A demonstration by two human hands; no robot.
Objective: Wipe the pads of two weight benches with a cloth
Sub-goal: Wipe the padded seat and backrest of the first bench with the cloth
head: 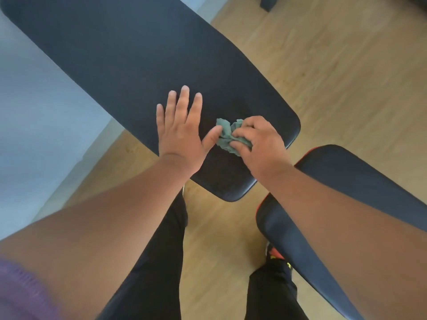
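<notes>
Right hand grips crumpled green cloth on the near end of the long dark pad, matte, rounded corners. Left hand flat, fingers spread on pad, thumb touching cloth. Second pad red-edged, lower right. Wood-plank floor.

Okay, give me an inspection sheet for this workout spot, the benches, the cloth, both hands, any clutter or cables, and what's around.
Surface: long black bench pad, lying diagonally; no marks discernible.
Job's things: crumpled green cloth on the long pad near its near end; second bench pad, black with red trim, at right, untouched.
Clutter: nothing seen.
Hands: left hand flat on the long pad, fingers straight, thumb touching the cloth; right hand grips the cloth.
Cables: nothing seen.
Surroundings: wood floor, pale area at left, dark object at top edge.
</notes>
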